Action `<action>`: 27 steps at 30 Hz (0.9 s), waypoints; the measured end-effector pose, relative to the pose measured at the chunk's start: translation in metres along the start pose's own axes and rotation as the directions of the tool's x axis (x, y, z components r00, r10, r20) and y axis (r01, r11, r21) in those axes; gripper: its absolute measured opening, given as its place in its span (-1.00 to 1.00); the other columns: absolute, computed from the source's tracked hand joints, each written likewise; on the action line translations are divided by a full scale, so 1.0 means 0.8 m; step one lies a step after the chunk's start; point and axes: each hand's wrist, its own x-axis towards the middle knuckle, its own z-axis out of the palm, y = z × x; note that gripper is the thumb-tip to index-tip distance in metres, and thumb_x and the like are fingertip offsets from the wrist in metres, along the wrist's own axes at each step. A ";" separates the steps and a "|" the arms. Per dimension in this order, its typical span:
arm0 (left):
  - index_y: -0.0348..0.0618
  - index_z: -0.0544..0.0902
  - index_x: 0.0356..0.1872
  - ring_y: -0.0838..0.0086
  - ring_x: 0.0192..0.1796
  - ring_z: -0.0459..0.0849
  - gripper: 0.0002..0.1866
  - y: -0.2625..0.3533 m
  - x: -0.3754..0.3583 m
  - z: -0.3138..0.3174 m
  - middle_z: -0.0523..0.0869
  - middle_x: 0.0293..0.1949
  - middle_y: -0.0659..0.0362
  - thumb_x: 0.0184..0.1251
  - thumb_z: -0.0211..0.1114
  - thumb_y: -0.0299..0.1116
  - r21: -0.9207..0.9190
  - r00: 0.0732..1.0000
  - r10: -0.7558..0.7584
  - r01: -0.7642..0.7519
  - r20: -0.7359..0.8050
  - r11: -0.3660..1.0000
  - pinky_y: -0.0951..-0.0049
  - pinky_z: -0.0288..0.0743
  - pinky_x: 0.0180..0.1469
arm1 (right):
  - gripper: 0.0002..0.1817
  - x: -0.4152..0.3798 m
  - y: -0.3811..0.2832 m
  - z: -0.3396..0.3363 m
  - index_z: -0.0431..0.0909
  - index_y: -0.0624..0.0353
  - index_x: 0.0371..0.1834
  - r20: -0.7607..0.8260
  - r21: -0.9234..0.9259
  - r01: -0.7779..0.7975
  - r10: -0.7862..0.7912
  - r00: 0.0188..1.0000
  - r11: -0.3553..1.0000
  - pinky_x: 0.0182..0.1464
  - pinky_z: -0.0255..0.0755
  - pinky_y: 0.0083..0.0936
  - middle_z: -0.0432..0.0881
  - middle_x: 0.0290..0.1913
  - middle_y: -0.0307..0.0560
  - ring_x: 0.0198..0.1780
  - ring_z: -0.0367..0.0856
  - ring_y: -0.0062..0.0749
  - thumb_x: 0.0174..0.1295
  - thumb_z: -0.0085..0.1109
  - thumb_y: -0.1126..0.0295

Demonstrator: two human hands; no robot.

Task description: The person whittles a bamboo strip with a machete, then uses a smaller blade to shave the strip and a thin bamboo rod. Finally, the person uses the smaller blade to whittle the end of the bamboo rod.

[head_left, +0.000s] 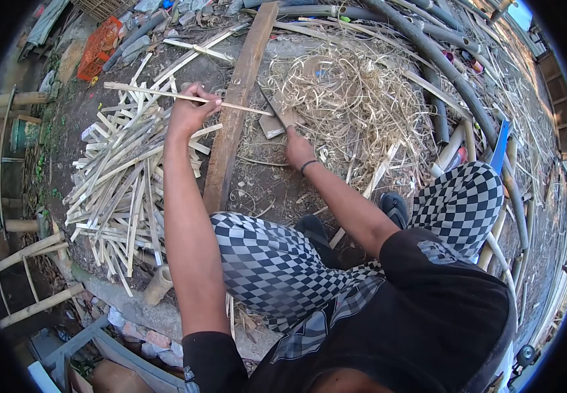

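My left hand grips a long thin bamboo stick that lies crosswise over a dark wooden plank. My right hand is closed on the handle of a broad knife; its blade points up toward the stick's right end. A black band circles my right wrist. Both arms reach forward over my knees in checkered trousers.
A pile of split bamboo strips lies left of the plank. A heap of curly shavings sits to the right. Dark pipes curve along the far right. An orange crate stands at the top left. Bamboo poles lean at the left.
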 end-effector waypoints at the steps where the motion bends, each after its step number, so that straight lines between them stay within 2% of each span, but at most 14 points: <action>1: -0.13 0.38 -0.42 0.46 -0.11 0.77 -0.66 0.001 0.003 0.001 0.75 -0.19 0.04 0.26 0.44 -0.64 0.016 1.000 -0.007 0.007 -0.008 1.000 0.51 0.79 -0.07 | -0.65 0.007 0.001 -0.003 0.29 0.17 0.15 -0.007 0.002 0.000 0.000 1.000 1.000 -0.10 0.60 0.13 0.70 -0.23 0.43 -0.11 0.72 0.34 0.31 0.01 0.52; 4: -0.15 0.36 -0.42 0.44 -0.10 0.76 -0.66 0.007 0.008 0.011 0.71 -0.20 0.05 0.27 0.43 -0.65 0.040 0.999 -0.028 0.029 -0.026 0.999 0.48 0.81 -0.04 | -0.63 0.012 -0.010 -0.017 0.29 0.17 0.17 0.045 -0.047 -0.016 0.018 0.999 0.999 -0.07 0.60 0.10 0.70 -0.20 0.44 -0.10 0.72 0.35 0.30 0.01 0.53; 6: -0.20 0.35 -0.47 0.49 -0.22 0.74 -0.63 0.004 0.014 0.021 0.63 -0.38 0.15 0.23 0.46 -0.65 0.032 0.995 0.057 -0.055 -0.086 0.998 0.52 0.79 -0.18 | -0.62 -0.002 -0.041 -0.033 0.28 0.18 0.16 0.036 0.017 -0.010 0.010 0.999 1.000 -0.07 0.58 0.13 0.70 -0.22 0.44 -0.11 0.70 0.39 0.27 0.01 0.56; 8: -0.21 0.35 -0.47 0.52 -0.23 0.73 -0.64 0.013 0.011 0.026 0.57 -0.44 0.20 0.24 0.46 -0.63 0.029 0.994 0.072 -0.070 -0.084 0.997 0.53 0.78 -0.21 | -0.60 -0.025 -0.091 -0.067 0.27 0.18 0.17 0.044 0.095 0.039 -0.043 0.998 0.995 -0.06 0.54 0.17 0.69 -0.23 0.43 -0.12 0.68 0.42 0.25 0.00 0.57; 10: -0.21 0.35 -0.47 0.52 -0.24 0.73 -0.63 0.012 0.013 0.024 0.60 -0.43 0.19 0.23 0.46 -0.63 0.043 0.995 0.085 -0.083 -0.043 0.996 0.52 0.78 -0.20 | -0.59 -0.042 -0.127 -0.089 0.26 0.17 0.19 0.021 0.225 0.190 -0.200 0.980 0.956 -0.05 0.50 0.21 0.69 -0.22 0.42 -0.12 0.68 0.42 0.25 0.00 0.57; 13: -0.20 0.36 -0.46 0.51 -0.23 0.73 -0.64 0.010 0.010 0.022 0.63 -0.40 0.17 0.23 0.45 -0.66 0.026 0.996 0.080 -0.079 -0.042 0.997 0.51 0.79 -0.16 | -0.61 -0.039 -0.128 -0.086 0.26 0.18 0.16 0.048 0.161 0.156 -0.166 0.985 0.974 -0.05 0.50 0.21 0.70 -0.24 0.41 -0.11 0.68 0.41 0.26 -0.01 0.56; 14: -0.20 0.36 -0.45 0.51 -0.21 0.73 -0.65 0.007 0.007 0.020 0.63 -0.39 0.16 0.24 0.44 -0.67 0.003 0.997 0.061 -0.061 -0.039 0.998 0.50 0.79 -0.14 | -0.61 -0.029 -0.105 -0.064 0.26 0.18 0.16 0.051 0.161 0.157 -0.167 0.985 0.974 -0.05 0.50 0.21 0.70 -0.24 0.41 -0.11 0.68 0.41 0.26 -0.01 0.56; 16: -0.20 0.36 -0.44 0.49 -0.19 0.73 -0.65 0.000 0.002 0.015 0.63 -0.37 0.15 0.24 0.43 -0.68 -0.058 0.998 0.031 -0.034 -0.047 0.998 0.50 0.80 -0.12 | -0.73 0.012 -0.040 -0.007 0.25 0.13 0.07 -0.048 0.113 0.056 -0.051 0.998 0.992 -0.15 0.45 0.25 0.65 -0.32 0.48 -0.18 0.63 0.49 0.33 -0.07 0.53; 18: -0.21 0.36 -0.43 0.48 -0.17 0.73 -0.66 0.005 0.002 0.014 0.64 -0.35 0.15 0.25 0.42 -0.69 -0.114 0.999 0.001 -0.005 -0.035 0.993 0.49 0.81 -0.10 | -0.70 0.017 -0.043 -0.024 0.25 0.14 0.09 -0.017 0.096 0.058 -0.056 0.998 0.994 -0.11 0.47 0.24 0.66 -0.30 0.47 -0.15 0.66 0.46 0.31 -0.07 0.55; 20: -0.22 0.36 -0.40 0.44 -0.13 0.72 -0.67 0.010 0.003 0.021 0.64 -0.31 0.12 0.26 0.41 -0.69 -0.036 0.997 0.020 -0.023 -0.072 0.999 0.45 0.82 -0.04 | -0.67 0.012 -0.051 -0.039 0.25 0.15 0.11 0.026 0.064 0.051 -0.052 0.998 0.997 -0.06 0.49 0.22 0.68 -0.28 0.45 -0.12 0.68 0.44 0.29 -0.07 0.56; 22: -0.23 0.35 -0.39 0.43 -0.13 0.72 -0.68 0.013 0.005 0.024 0.63 -0.28 0.11 0.28 0.39 -0.70 -0.061 0.996 0.020 -0.025 -0.083 0.998 0.42 0.83 -0.02 | -0.72 -0.011 -0.098 -0.060 0.23 0.12 0.07 -0.060 0.201 0.211 -0.203 0.977 0.957 -0.15 0.42 0.30 0.63 -0.34 0.48 -0.19 0.61 0.52 0.32 -0.09 0.55; 24: -0.24 0.37 -0.37 0.42 -0.12 0.73 -0.70 0.007 0.011 0.022 0.63 -0.29 0.11 0.28 0.39 -0.71 -0.079 0.997 0.038 -0.044 -0.071 0.996 0.38 0.84 -0.02 | -0.72 -0.023 -0.123 -0.070 0.22 0.12 0.07 -0.018 0.211 0.205 -0.206 0.978 0.956 -0.15 0.41 0.31 0.62 -0.36 0.49 -0.21 0.60 0.53 0.32 -0.08 0.55; 26: -0.25 0.38 -0.36 0.41 -0.13 0.73 -0.70 -0.005 0.011 0.017 0.63 -0.29 0.11 0.28 0.39 -0.71 -0.103 0.994 0.041 -0.051 -0.098 0.993 0.37 0.84 -0.01 | -0.71 -0.013 -0.111 -0.045 0.22 0.11 0.07 -0.067 0.246 0.183 -0.172 0.983 0.952 -0.14 0.42 0.31 0.63 -0.37 0.49 -0.21 0.61 0.53 0.31 -0.07 0.56; 27: -0.25 0.39 -0.35 0.40 -0.13 0.73 -0.71 -0.009 0.010 0.015 0.63 -0.29 0.11 0.27 0.39 -0.71 -0.127 0.990 0.053 -0.070 -0.128 0.989 0.35 0.84 0.00 | -0.69 0.004 -0.085 -0.026 0.24 0.11 0.10 -0.081 0.188 0.147 -0.133 0.988 0.971 -0.12 0.45 0.29 0.64 -0.34 0.48 -0.19 0.63 0.50 0.31 -0.07 0.55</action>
